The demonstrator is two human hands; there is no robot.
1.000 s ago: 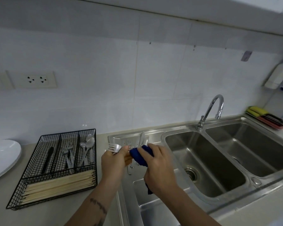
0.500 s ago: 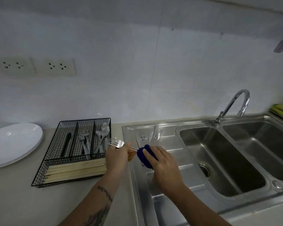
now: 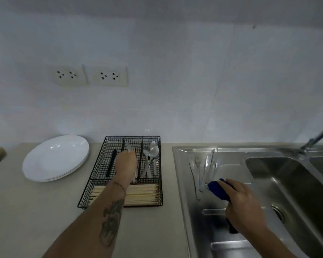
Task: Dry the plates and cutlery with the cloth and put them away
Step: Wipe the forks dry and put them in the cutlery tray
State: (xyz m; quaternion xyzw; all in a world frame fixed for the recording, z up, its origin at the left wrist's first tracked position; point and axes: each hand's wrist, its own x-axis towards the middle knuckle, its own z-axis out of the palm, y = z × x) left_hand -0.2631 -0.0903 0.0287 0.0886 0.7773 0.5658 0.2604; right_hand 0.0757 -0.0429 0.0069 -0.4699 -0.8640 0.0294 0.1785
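Meanwhile left hand [image 3: 126,162] holds fork [image 3: 129,148] lengthwise over tray [image 3: 103,165]; right hand [image 3: 244,205] grips cloth [image 3: 218,190] beside wet cutlery [image 3: 203,170].

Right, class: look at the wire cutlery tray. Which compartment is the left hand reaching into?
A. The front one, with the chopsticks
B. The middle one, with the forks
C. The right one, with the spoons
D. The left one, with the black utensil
B: the left hand is over the tray's middle compartment, between the black utensil and the spoons, past the chopsticks.
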